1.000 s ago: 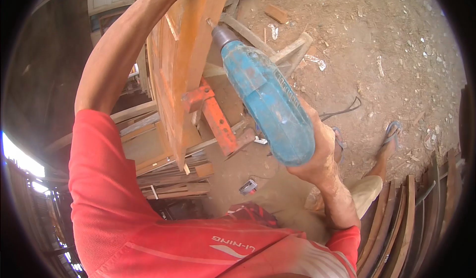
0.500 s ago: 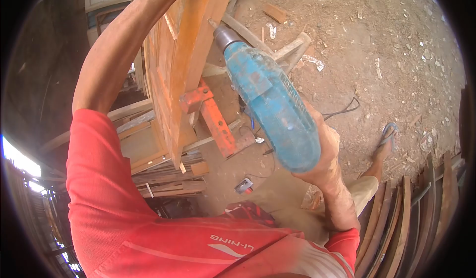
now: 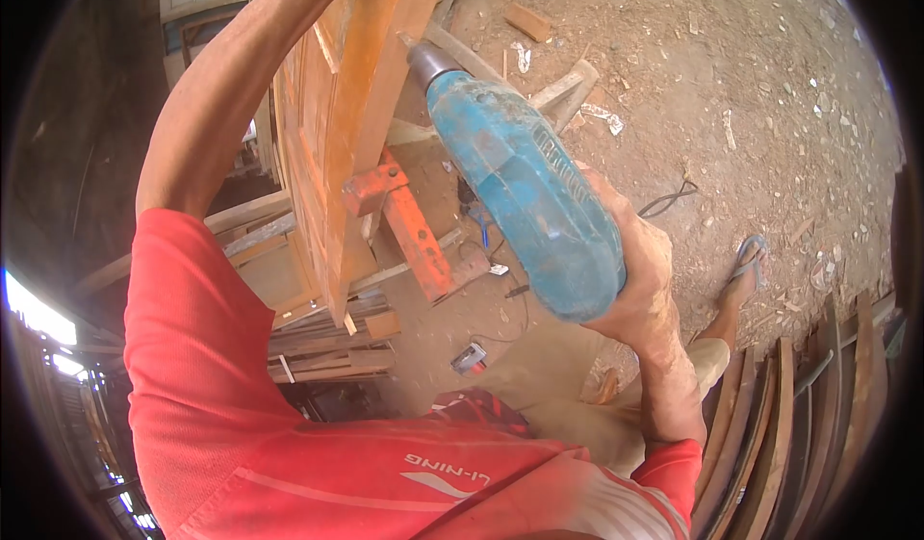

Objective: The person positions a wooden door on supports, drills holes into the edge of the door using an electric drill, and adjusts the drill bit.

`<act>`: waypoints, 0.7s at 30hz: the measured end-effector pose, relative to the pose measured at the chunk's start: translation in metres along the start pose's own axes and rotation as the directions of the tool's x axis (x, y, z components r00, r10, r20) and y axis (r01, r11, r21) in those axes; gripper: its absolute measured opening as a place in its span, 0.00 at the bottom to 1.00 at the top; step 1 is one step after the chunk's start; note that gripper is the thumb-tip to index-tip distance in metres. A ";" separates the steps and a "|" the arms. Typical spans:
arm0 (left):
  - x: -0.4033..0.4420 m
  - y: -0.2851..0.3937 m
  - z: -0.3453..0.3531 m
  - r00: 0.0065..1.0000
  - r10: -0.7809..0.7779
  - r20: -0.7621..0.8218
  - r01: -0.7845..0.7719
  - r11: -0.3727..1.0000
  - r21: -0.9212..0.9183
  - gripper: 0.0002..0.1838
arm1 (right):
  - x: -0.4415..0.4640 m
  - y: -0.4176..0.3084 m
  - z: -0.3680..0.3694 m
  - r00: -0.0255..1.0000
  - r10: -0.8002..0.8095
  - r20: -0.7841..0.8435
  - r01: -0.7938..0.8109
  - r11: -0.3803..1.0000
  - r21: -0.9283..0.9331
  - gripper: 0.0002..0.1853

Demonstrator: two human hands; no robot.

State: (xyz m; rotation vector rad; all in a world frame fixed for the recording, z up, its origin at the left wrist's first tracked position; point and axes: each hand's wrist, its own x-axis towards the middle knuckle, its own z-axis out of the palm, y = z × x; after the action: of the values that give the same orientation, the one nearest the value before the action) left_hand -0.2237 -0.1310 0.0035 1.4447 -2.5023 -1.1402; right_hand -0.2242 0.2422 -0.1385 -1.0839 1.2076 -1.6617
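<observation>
My right hand (image 3: pixel 640 261) is wrapped round the grip of a blue power drill (image 3: pixel 525 184), scuffed and dusty. The metal chuck (image 3: pixel 430 64) points up and left, and its tip meets the narrow edge of an upright wooden door panel (image 3: pixel 371 121). An orange metal clamp (image 3: pixel 409 218) sits against the panel's lower part. My left arm reaches up to the panel's top, where the hand is cut off by the frame's upper edge, so its fingers are hidden.
Long wooden strips (image 3: pixel 770 424) stand at the lower right, beside my sandalled foot (image 3: pixel 749 261). Stacked timber (image 3: pixel 337 359) lies at the lower left. A black cable (image 3: pixel 669 196) and wood scraps (image 3: pixel 527 22) lie on the littered dirt floor.
The drill's rear has swung slightly right and up in view, with the right hand. The chuck and panel sit slightly further left. The drill tip stays at the panel's edge.
</observation>
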 end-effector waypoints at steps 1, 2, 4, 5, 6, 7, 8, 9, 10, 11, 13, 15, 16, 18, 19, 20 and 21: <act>-0.003 0.003 0.002 1.000 0.020 0.011 -0.020 1.000 0.011 0.40 | 0.001 0.002 0.000 1.000 0.000 -0.004 0.000 1.000 -0.001 0.55; 0.000 0.000 0.002 1.000 0.018 0.015 -0.018 1.000 0.009 0.40 | 0.000 0.004 0.001 1.000 -0.019 -0.012 0.019 1.000 0.000 0.54; 0.010 -0.007 -0.002 0.999 0.034 0.015 -0.033 0.998 -0.051 0.40 | 0.000 0.005 0.001 0.999 -0.042 -0.020 0.042 0.999 -0.002 0.54; 0.011 -0.008 -0.002 0.999 0.036 0.014 -0.035 0.998 -0.050 0.40 | 0.001 0.005 0.001 0.999 -0.040 -0.016 0.040 0.999 -0.012 0.53; 0.013 -0.010 -0.002 0.999 0.040 -0.010 -0.041 0.999 -0.035 0.40 | 0.001 0.005 0.001 0.999 -0.038 -0.013 0.037 0.999 -0.022 0.52; 0.014 -0.011 -0.003 0.999 0.044 -0.032 -0.044 0.999 -0.019 0.41 | 0.003 0.005 0.001 0.999 -0.037 -0.013 0.037 0.999 -0.022 0.52; 0.013 -0.010 -0.003 0.999 0.041 -0.030 -0.042 0.999 -0.018 0.41 | 0.004 0.003 0.001 0.999 -0.047 -0.026 0.047 0.999 -0.019 0.52; 0.012 -0.010 -0.002 1.000 0.020 -0.018 -0.021 0.999 -0.043 0.41 | 0.004 0.002 0.001 0.998 -0.058 -0.038 0.057 0.998 -0.018 0.51; 0.011 -0.009 -0.002 1.000 0.001 -0.006 -0.002 0.998 -0.068 0.41 | 0.004 0.001 0.002 0.998 -0.057 -0.038 0.057 0.998 -0.019 0.51; 0.011 -0.008 -0.002 1.000 0.003 -0.006 -0.004 0.998 -0.068 0.41 | 0.004 0.001 0.003 0.998 -0.052 -0.047 0.052 0.999 -0.010 0.50; 0.009 -0.005 -0.003 0.999 -0.021 -0.033 0.020 1.000 -0.009 0.41 | 0.004 0.002 0.003 0.997 -0.052 -0.058 0.052 0.999 0.000 0.50; 0.006 -0.003 0.000 0.998 -0.021 -0.051 0.020 1.000 -0.010 0.41 | 0.003 0.003 0.004 0.997 -0.044 -0.057 0.044 0.999 -0.011 0.48; 0.006 -0.002 0.002 0.997 -0.023 -0.069 0.022 1.000 -0.015 0.41 | 0.002 0.004 0.005 0.997 -0.047 -0.062 0.046 0.999 -0.016 0.48; 0.009 -0.005 0.000 0.999 -0.012 -0.044 0.011 1.000 -0.025 0.41 | 0.000 0.007 0.006 0.999 -0.020 -0.030 0.019 1.000 -0.013 0.47; 0.009 -0.006 -0.002 1.000 -0.008 -0.021 0.007 1.000 -0.030 0.41 | 0.001 0.006 0.005 0.999 -0.024 -0.030 0.024 1.000 -0.014 0.47; 0.009 -0.005 -0.003 1.000 -0.004 -0.024 0.004 1.000 -0.030 0.41 | 0.003 0.006 0.004 0.999 -0.037 -0.040 0.036 0.999 -0.008 0.47; 0.009 -0.005 -0.002 1.000 0.000 -0.024 -0.001 0.999 -0.032 0.41 | 0.004 0.005 0.004 0.998 -0.050 -0.049 0.050 0.999 -0.001 0.47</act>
State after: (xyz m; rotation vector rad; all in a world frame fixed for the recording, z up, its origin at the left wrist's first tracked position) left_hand -0.2243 -0.1403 -0.0011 1.4409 -2.4570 -1.1498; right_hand -0.2215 0.2362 -0.1423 -1.0866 1.2210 -1.7353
